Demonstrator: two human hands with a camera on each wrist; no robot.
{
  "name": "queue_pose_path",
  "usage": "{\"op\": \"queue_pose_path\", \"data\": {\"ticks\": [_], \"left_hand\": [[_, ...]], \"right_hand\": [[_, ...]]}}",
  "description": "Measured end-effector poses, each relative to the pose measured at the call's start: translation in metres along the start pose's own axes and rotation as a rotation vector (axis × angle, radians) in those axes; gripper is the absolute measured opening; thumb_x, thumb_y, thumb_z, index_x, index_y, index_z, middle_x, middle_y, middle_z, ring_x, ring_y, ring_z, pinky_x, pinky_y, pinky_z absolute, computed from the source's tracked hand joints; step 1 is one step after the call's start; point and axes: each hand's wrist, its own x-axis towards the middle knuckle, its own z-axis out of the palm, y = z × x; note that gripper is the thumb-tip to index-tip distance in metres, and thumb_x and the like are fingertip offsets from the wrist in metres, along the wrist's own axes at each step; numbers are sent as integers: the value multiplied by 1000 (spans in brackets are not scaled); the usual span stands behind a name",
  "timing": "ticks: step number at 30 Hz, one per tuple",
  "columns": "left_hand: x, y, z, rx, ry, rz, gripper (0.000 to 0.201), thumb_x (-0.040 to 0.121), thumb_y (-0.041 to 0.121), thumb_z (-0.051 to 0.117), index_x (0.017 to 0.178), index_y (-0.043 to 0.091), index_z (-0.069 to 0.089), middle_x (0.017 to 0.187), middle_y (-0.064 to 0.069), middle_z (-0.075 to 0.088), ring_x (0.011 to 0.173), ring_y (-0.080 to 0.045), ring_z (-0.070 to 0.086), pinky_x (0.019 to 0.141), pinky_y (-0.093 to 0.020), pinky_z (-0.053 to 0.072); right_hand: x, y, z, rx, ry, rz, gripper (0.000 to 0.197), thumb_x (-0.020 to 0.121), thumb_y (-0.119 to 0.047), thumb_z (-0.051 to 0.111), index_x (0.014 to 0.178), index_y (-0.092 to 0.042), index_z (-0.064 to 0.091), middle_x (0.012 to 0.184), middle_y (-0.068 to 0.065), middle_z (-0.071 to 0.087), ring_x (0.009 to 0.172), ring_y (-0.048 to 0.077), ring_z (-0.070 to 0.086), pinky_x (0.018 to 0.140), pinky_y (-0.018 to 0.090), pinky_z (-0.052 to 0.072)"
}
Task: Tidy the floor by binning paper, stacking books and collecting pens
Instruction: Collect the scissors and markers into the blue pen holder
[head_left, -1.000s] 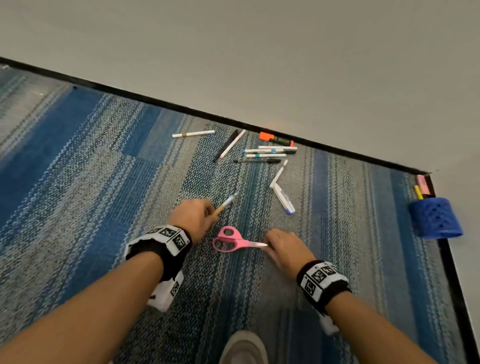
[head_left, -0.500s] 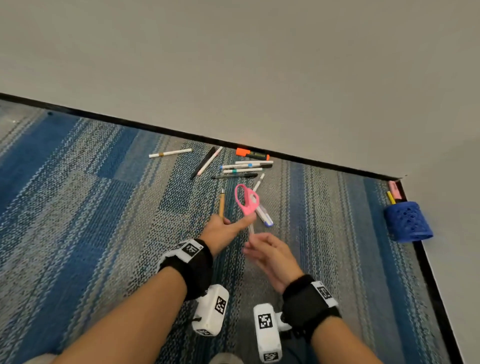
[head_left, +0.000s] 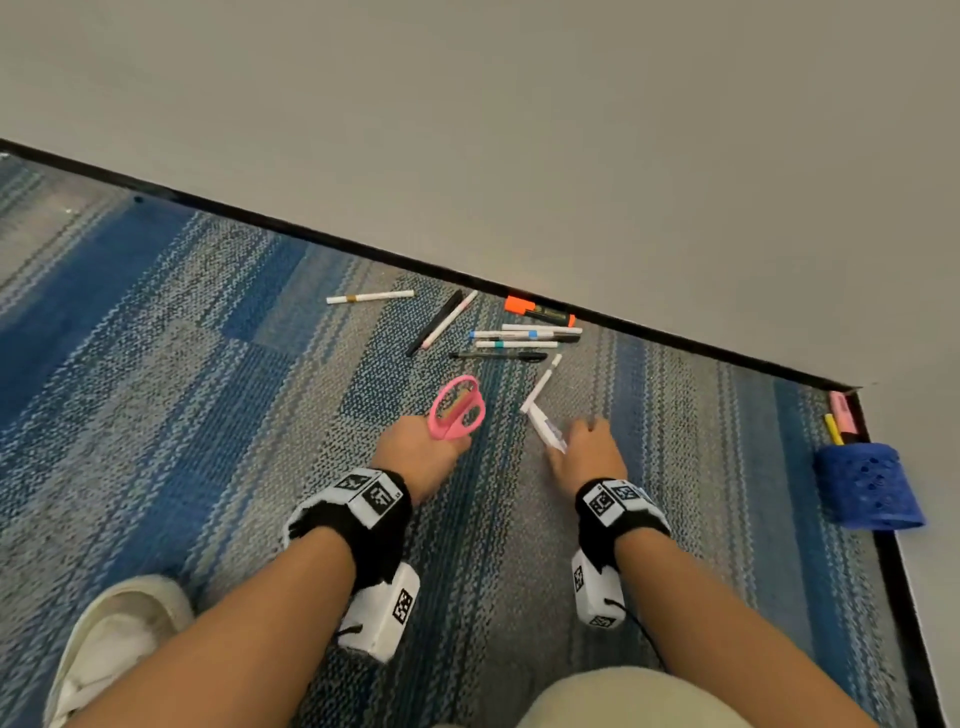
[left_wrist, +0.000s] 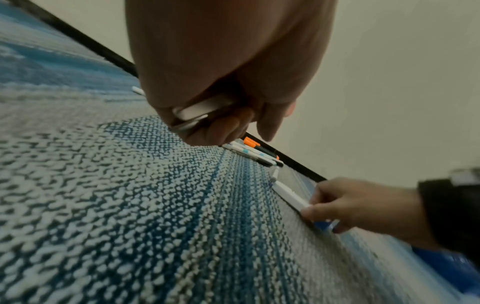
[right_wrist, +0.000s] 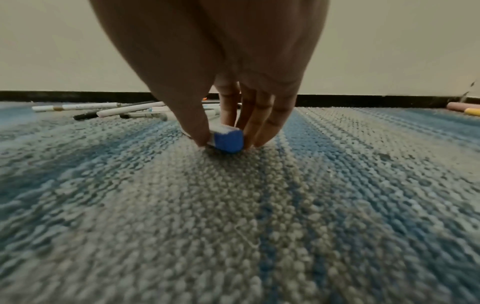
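Note:
My left hand (head_left: 441, 441) grips pink scissors (head_left: 457, 408), handles pointing up and away; the blades (left_wrist: 197, 115) lie inside its curled fingers. A yellowish pencil shows behind the handle loops. My right hand (head_left: 563, 439) is down on the carpet and pinches a white marker with a blue end (head_left: 545, 428) between thumb and fingers (right_wrist: 200, 131); the blue end (right_wrist: 228, 139) faces the right wrist camera. Several pens (head_left: 519, 338) lie loose near the wall, with an orange highlighter (head_left: 540, 310), a white pen (head_left: 369, 297) and a crossed black and white pair (head_left: 447, 322).
A blue perforated pen holder (head_left: 867, 486) lies on its side by the right wall, with pink and yellow highlighters (head_left: 839, 421) at its mouth. A black skirting strip (head_left: 311, 231) edges the blue-grey carpet. My shoe (head_left: 114, 639) is at lower left.
The scissors went from the carpet, lifted by my right hand, into my left hand. My right hand then dropped to the carpet and closed on the white marker.

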Motion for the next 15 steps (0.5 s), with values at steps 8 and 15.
{"op": "queue_pose_path", "data": {"ticks": [8,15], "left_hand": [[32,43,39,380,-159,121,37,84,42,68,104,11,71,102,-13,71,93,-31,67,79,-35,55],[66,80,70,517,-104,200,25,95,25,55,108,5,62,113,-16,65,102,-35,64,73,-37,47]], "right_hand": [[-22,51,-13,274,-145,-83,26,93,-26,58,114,-10,61,95,3,62,91,19,59,74,23,40],[-29,126,-67,520,45,139,19,80,-29,74,82,-10,73,75,2,71,74,22,66,85,49,54]]}}
